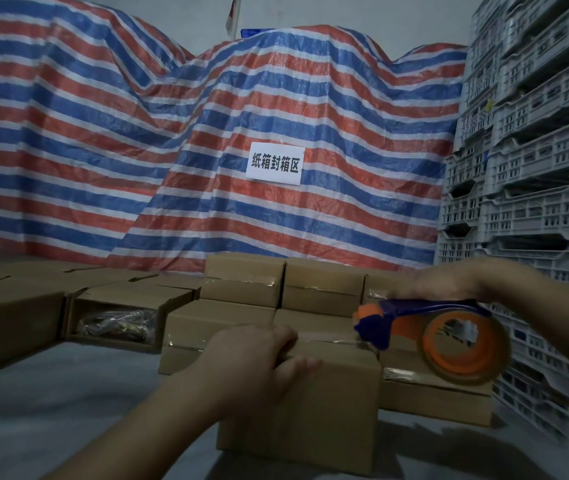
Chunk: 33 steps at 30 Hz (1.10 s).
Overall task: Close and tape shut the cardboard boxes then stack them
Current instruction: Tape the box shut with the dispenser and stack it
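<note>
Striped red, white and blue tarpaulin [110,140] drapes the back of the room, with a white paper sign [275,165] fixed to it and grey plastic crates [532,161] stacked high on the right. Grey floor [34,410] carries everything; no counter shows.

Nearest the camera stands a closed cardboard box [314,407], set apart from the rest, probably so the tape can be run over its top seam. The left hand [252,365] clamps the box's top edge, fingers curled over the top and thumb lying along the near face, which likely steadies the box and keeps the flaps down. The right hand [449,282], blurred, grips the handle of a blue and orange tape dispenser [432,334] from above; the dispenser's blue nose sits at the box's top right edge, where a strip would start or end, I cannot tell which.

Behind it, taped boxes [283,289] sit in neat rows two high, glossy tape along their seams, so they look finished. To the left an open box [117,317] lies with shiny contents showing, apparently waiting its turn.
</note>
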### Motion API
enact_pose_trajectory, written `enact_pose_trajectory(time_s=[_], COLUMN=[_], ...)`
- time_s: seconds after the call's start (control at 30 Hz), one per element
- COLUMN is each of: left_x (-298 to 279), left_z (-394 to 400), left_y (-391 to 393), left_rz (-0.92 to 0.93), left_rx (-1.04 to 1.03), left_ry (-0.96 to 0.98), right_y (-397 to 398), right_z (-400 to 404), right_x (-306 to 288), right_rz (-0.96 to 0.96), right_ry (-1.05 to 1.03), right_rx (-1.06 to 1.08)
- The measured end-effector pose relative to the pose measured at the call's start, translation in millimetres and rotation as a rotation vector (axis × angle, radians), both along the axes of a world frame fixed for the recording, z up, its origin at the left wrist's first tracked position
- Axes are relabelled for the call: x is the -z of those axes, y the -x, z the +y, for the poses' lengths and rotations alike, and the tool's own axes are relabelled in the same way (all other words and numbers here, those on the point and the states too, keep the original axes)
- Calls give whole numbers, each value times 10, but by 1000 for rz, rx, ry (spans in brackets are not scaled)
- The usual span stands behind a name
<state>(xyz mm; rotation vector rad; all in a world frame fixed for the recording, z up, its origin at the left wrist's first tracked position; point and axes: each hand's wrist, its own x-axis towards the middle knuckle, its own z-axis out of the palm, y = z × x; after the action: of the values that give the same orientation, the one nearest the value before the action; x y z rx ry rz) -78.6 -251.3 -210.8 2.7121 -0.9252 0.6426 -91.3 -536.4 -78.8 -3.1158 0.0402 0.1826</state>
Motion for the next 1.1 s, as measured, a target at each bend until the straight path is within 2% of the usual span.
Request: enact_pose_trajectory(time_s=[0.17, 0.27, 0.37, 0.5, 0.6, 0.77, 0.87, 1.0, 1.1], left_x=[-15, -131, -271, -250, -114, -47, -38, -30, -35], left_z=[0, -58, -249, -620, -714, -655, -664, -671, -667], left_y=[8, 28, 59, 140, 117, 44, 31, 25, 36], left_rz=[53, 137, 144, 157, 60, -15, -28, -39, -38], left_rx=[41, 37, 36, 157, 125, 147, 154, 159, 169], left_ry=[29, 12, -13, -61, -172, -151, -153, -141, -147], right_y=[-19, 13, 41, 43, 55, 186, 305, 353, 337], right_z=[-247, -200, -189, -205, -229, -436, -496, -27, 308], right_x=[194, 208, 194, 219, 259, 159, 108, 203, 107], right_rz=[-72, -51, -52, -63, -81, -75, -106, -181, -248], right_ry=[23, 114, 152, 142, 39, -171, -24, 210, 512], right_rx=[-17, 8, 13, -23, -5, 19, 64, -14, 8])
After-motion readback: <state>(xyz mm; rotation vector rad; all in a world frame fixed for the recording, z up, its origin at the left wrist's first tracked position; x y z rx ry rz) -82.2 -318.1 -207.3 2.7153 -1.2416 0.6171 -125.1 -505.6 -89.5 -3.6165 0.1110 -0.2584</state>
